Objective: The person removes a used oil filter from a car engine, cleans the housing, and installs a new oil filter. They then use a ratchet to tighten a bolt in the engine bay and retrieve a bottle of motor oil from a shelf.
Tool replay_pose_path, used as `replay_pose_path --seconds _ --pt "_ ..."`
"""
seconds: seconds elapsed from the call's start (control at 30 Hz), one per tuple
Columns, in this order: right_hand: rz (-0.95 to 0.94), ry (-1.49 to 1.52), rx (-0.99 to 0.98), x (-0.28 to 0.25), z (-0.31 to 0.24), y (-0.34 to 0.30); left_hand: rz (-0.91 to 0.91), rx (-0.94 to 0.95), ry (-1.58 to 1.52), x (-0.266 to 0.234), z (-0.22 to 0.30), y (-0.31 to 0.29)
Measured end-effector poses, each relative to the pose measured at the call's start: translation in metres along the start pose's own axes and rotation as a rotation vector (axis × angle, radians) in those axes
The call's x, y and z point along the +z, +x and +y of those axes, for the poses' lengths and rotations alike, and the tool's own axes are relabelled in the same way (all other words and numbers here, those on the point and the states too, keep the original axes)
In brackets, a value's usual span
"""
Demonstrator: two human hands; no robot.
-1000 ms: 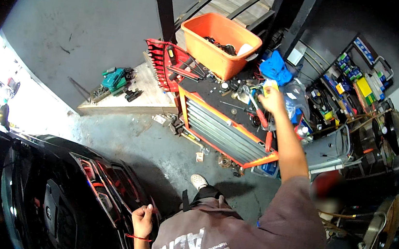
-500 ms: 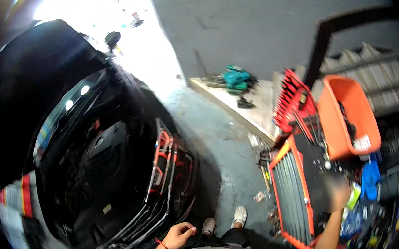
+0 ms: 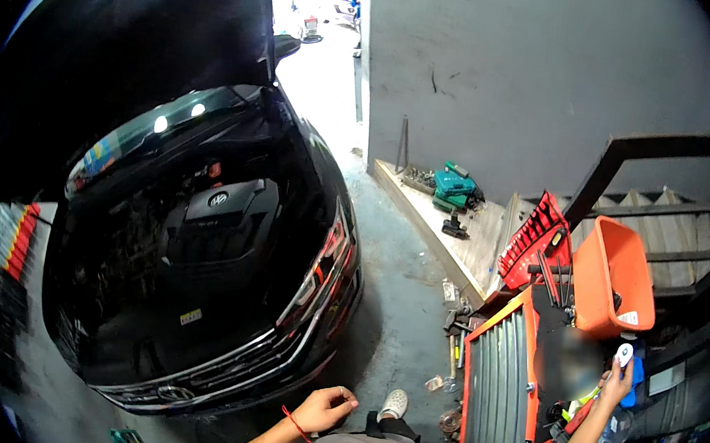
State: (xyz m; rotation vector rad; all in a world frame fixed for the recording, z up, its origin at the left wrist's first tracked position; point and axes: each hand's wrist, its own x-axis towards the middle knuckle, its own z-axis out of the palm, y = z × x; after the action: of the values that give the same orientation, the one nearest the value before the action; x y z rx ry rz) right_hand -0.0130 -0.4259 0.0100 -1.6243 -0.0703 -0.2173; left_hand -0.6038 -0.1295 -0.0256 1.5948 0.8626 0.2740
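Note:
My right hand (image 3: 615, 385) is raised over the cluttered tool cabinet at the right. Its fingers grip a small white oval object (image 3: 624, 354) with a dark mark, too small to name surely. My left hand (image 3: 328, 409), with a red cord at the wrist, hangs at the lower middle in front of my body. Its fingers are curled together, and I see nothing in them. To the left stands a black car with its hood (image 3: 149, 36) raised and its engine cover (image 3: 231, 208) exposed. Neither hand touches the car.
The orange-framed tool cabinet (image 3: 500, 384) bears an orange bin (image 3: 613, 279) and a red wrench rack (image 3: 535, 240). Behind are a low wooden step (image 3: 427, 233) with teal cases (image 3: 454, 189), a grey wall and stairs. Hammers (image 3: 454, 349) and scraps lie beside the cabinet.
My view has turned, showing more of the car's front. My right hand now shows the white object in its fingers; before, it was blurred over the cabinet. My left hand stays curled.

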Motion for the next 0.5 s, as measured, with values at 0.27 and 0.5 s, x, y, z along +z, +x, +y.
replay_pose_path --seconds 0.27,0.5 --pt "-0.658 0.305 0.126 0.067 -0.147 -0.214 0.18 0.06 -0.112 -0.031 -0.042 -0.087" --pt "-1.539 0.433 0.671 0.128 -0.182 -0.424 0.635 0.359 0.294 -0.08 -0.031 -0.159"
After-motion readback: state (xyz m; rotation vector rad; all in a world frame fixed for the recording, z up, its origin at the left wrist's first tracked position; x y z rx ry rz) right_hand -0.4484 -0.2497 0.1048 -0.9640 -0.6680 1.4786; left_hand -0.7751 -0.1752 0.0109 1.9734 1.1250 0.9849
